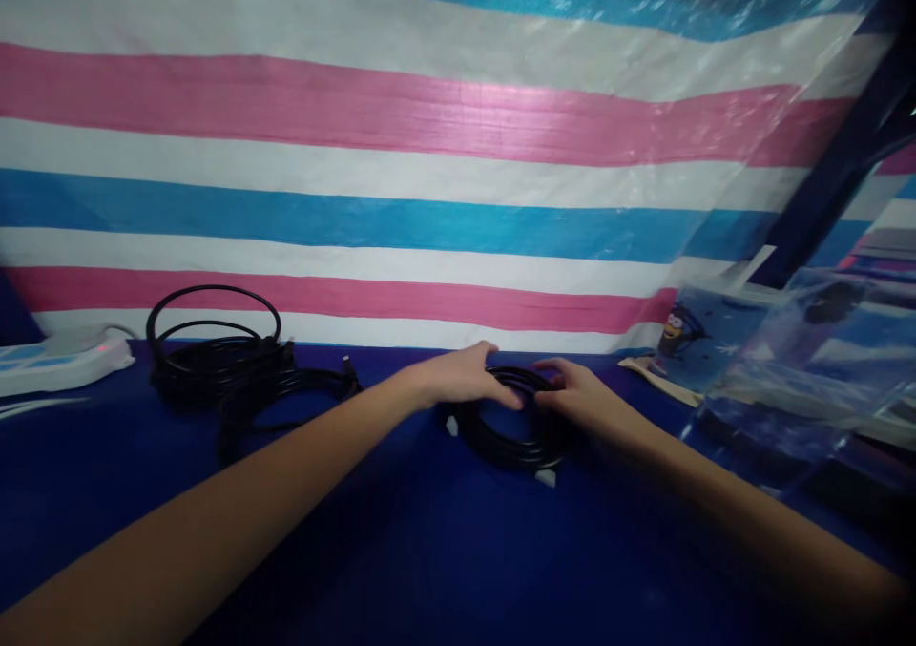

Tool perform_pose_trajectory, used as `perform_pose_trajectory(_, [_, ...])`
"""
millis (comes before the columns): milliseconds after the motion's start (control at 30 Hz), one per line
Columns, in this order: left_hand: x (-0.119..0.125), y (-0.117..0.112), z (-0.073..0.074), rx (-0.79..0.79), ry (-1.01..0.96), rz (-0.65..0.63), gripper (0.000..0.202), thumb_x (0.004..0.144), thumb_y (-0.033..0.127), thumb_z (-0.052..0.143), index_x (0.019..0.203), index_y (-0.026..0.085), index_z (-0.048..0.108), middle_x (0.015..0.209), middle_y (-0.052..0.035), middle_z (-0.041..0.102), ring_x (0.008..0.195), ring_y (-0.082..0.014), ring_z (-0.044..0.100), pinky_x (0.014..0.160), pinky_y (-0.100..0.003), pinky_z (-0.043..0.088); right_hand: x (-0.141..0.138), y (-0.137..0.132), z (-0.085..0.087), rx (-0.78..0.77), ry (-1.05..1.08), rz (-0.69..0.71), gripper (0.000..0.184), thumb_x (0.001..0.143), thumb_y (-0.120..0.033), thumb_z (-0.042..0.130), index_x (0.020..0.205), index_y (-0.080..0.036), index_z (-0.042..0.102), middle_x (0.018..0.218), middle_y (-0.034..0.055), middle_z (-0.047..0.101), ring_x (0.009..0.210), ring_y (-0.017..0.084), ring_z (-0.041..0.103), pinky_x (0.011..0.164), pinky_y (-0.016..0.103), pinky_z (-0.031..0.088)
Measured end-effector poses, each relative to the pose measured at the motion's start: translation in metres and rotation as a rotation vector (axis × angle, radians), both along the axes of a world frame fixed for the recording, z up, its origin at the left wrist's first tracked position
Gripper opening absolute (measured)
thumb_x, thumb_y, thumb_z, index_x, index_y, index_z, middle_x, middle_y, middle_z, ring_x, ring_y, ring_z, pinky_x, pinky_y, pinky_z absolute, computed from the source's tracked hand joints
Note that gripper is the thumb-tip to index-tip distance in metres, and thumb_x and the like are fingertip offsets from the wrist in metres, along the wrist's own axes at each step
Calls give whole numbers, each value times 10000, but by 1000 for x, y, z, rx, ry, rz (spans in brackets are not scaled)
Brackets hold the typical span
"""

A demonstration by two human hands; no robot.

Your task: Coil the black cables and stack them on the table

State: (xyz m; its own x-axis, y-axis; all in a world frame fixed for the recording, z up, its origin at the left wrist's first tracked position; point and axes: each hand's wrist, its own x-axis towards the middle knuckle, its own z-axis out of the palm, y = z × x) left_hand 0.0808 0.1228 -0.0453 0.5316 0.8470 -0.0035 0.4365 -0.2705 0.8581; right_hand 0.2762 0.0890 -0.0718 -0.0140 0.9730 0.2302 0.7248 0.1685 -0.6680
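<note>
A coiled black cable (pixel 511 453) lies on the blue tabletop, with pale connector ends showing at its left and lower right. My left hand (pixel 462 379) grips the upper left of the coil, its thumb reaching over the inner edge and one finger stretched toward the back. On the upper right side, my right hand (pixel 576 396) holds the same coil, thumb and forefinger bent around it. The other fingers of both hands are partly hidden. To the left are a second coil of black cable (pixel 286 384) and a bigger black cable bundle (pixel 207 364) with loops standing up.
A white power strip (pixel 68 360) with a red light sits at the far left. On the right stand a blue bag with a cartoon figure (pixel 676 331) and clear plastic packaging (pixel 808 379). Striped plastic sheeting (pixel 401 169) hangs behind the blue table (pixel 458 570).
</note>
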Motion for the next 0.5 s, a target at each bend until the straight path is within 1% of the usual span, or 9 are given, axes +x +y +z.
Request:
perform_pose_trajectory(67, [8, 0, -6, 44, 61, 70, 553, 549, 178, 743, 1073, 148, 571, 963, -121, 613, 914, -266, 552, 685, -303, 400, -9, -8, 8, -103, 93, 45, 399, 677, -151, 494, 1067, -94, 551, 771, 93, 662, 639, 188, 637, 550, 292, 493])
perform_pose_trajectory(100, [12, 1, -8, 34, 66, 87, 399, 591, 143, 700, 977, 127, 598, 880, -114, 615, 862, -250, 560, 667, -305, 400, -13, -13, 11, -139, 176, 58, 421, 692, -149, 479, 1107, -99, 525, 755, 79, 654, 611, 171, 627, 549, 284, 485])
perform_pose_trajectory(167, [17, 3, -10, -15, 67, 85, 107, 726, 164, 597, 822, 116, 594, 722, -64, 589, 708, -180, 563, 615, -290, 415, -22, -21, 15, -171, 393, 53, 477, 710, -143, 474, 1186, -124, 448, 760, 50, 633, 536, 135, 592, 529, 270, 464])
perform_pose_trajectory(200, [18, 4, -10, -49, 61, 79, 85, 789, 194, 547, 788, 115, 578, 666, -34, 566, 631, -144, 548, 586, -277, 427, -25, -24, 16, -192, 494, 52, 488, 714, -145, 488, 1197, -141, 425, 769, 39, 621, 511, 122, 574, 512, 262, 450])
perform_pose_trajectory(267, [18, 7, -11, -90, 36, 88, 175, 879, 242, 456, 816, 111, 553, 646, 3, 540, 552, -97, 519, 551, -250, 447, -30, -27, 14, -232, 611, 72, 439, 717, -153, 514, 1150, -158, 441, 770, 31, 602, 522, 113, 561, 501, 247, 435])
perform_pose_trajectory(300, [17, 8, -12, -86, 23, 104, 188, 902, 250, 426, 861, 110, 545, 671, 7, 542, 550, -85, 519, 550, -240, 456, -31, -27, 12, -249, 624, 87, 393, 722, -156, 517, 1111, -156, 461, 760, 33, 597, 542, 116, 560, 507, 244, 435])
perform_pose_trajectory(367, [15, 9, -15, -38, 19, 134, 194, 917, 252, 410, 973, 110, 529, 734, -2, 560, 578, -82, 535, 558, -234, 470, -31, -25, 9, -236, 541, 77, 319, 749, -164, 488, 1067, -146, 473, 789, 57, 606, 585, 124, 568, 536, 249, 452])
perform_pose_trajectory(433, [13, 12, -17, 37, 59, 134, 227, 904, 268, 450, 1062, 118, 515, 804, -18, 584, 631, -96, 562, 587, -251, 488, -28, -18, 9, -186, 380, 14, 327, 786, -156, 416, 1112, -136, 431, 908, 99, 618, 638, 127, 592, 583, 259, 479])
perform_pose_trajectory(500, [13, 17, -16, 127, 149, 117, 261, 874, 292, 515, 1077, 131, 532, 898, -42, 603, 736, -128, 589, 663, -298, 508, -23, -5, 11, -174, 209, -46, 351, 813, -137, 348, 1163, -118, 380, 954, 125, 616, 676, 133, 609, 608, 268, 492])
